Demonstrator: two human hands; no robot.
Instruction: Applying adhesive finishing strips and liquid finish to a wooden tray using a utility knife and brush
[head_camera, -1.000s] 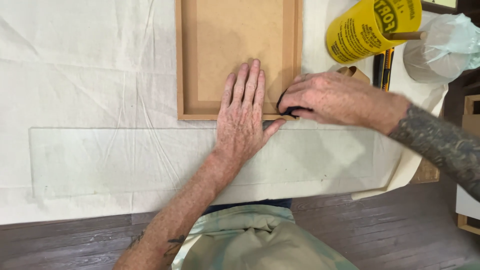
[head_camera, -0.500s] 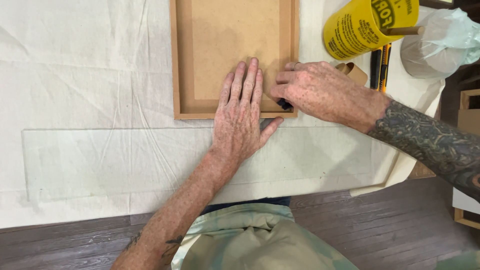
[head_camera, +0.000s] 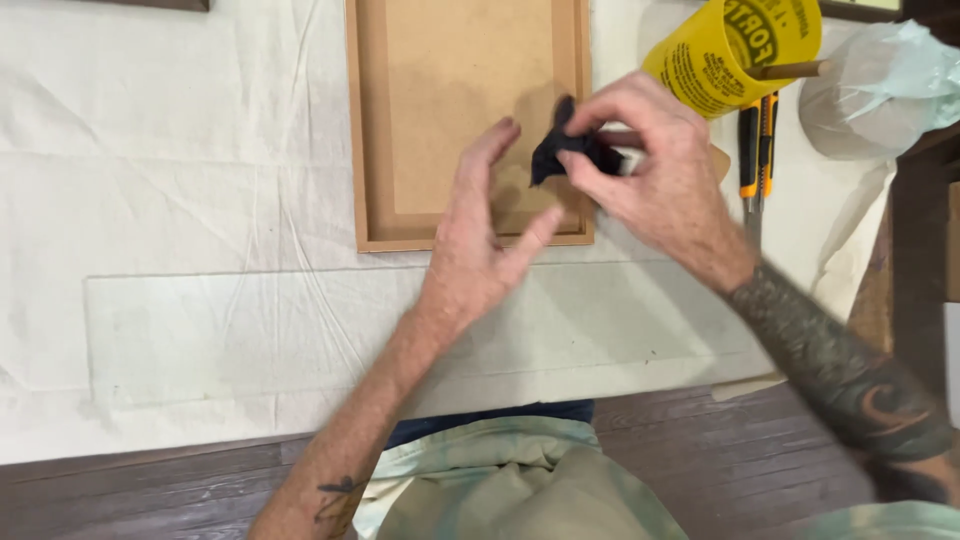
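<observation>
- My right hand (head_camera: 650, 165) is closed in a pinch on a small dark cloth (head_camera: 565, 150), bunched between thumb and fingertips and lifted above the lower right part of the frame.
- My left hand (head_camera: 480, 250) is open and holds nothing; its fingers are spread and slightly curled, raised just beside the cloth over the frame's bottom rail.
- Under both hands lies a wooden picture frame (head_camera: 365, 150), back side up, with its brown backing board (head_camera: 460, 90) seated inside the rails.
- Nearer to me, a long clear sheet (head_camera: 250, 340) lies flat on the white drop cloth (head_camera: 150, 150) that covers the table; its edges are faint, so it may be glass or plastic, I cannot tell which.
- To the right, a yellow tub (head_camera: 725, 50) lies tipped on its side, with an orange-and-black utility knife (head_camera: 755, 150) just beside it and a wad of pale paper (head_camera: 880, 90) further out.
- As I judge it, the frame and the clear sheet are apart, so the sheet is not yet fitted, and whatever wiping the cloth is for looks only partly done.
</observation>
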